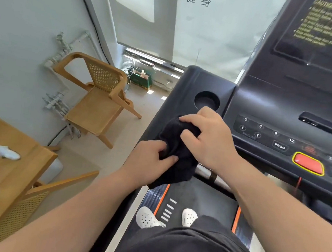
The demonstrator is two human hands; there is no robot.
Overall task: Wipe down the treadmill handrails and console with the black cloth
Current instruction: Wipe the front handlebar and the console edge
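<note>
A black cloth (175,158) is held bunched at centre frame, over the left edge of the treadmill console (270,105). It is pinched by the curled fingers (169,158) of the left hand (149,160) and gripped from above by the right hand (209,140). The cloth is probably being gathered for wiping, so flat pressure on the console at 2 o'clock is called for next. A wooden chair (98,97) is seen at 10 o'clock and a table (10,174) at 8 o'clock.

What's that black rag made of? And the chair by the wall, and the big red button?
The black cloth looks like soft knitted or terry fabric: matte, fuzzy, bunching in folds. The chair seems to be light wood with a woven cane back, showing tiny holes. The red button is probably smooth plastic, slightly glossy.
</note>
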